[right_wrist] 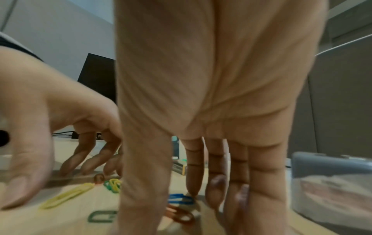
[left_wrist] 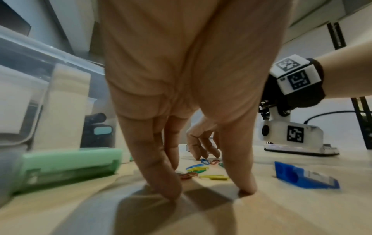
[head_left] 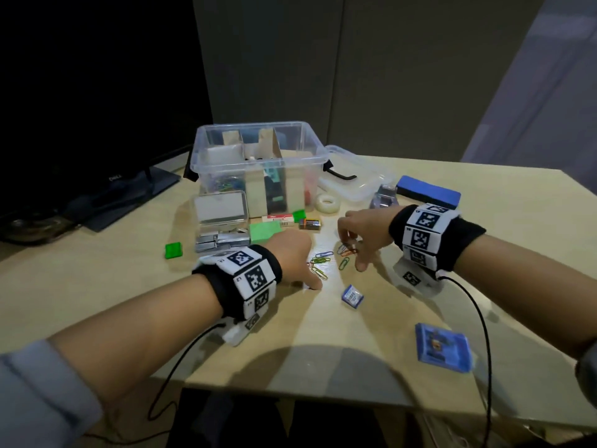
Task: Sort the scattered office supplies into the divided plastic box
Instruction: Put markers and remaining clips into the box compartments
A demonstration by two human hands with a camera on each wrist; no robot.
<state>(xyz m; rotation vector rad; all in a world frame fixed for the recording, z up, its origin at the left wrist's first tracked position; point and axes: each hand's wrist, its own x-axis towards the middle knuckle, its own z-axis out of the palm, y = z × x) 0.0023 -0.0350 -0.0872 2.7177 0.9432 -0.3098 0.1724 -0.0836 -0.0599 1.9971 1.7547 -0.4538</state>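
Coloured clips (head_left: 326,260) are scattered mid-table, in front of the box (head_left: 258,163). Left hand (head_left: 292,257) and right hand (head_left: 361,232) are spread, fingertips down, nothing grasped. Light, thin, slippery wire: best pinched by the edges.

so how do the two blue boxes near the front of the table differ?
The small blue box is much smaller than the flat blue box. The small blue box lies close to the coloured paper clips between the hands; the flat blue box lies apart, nearer the table front edge, on the right. The small one shows a white label, the flat one a dark printed picture. Both are blue, rectangular, untouched, outside the divided plastic box.
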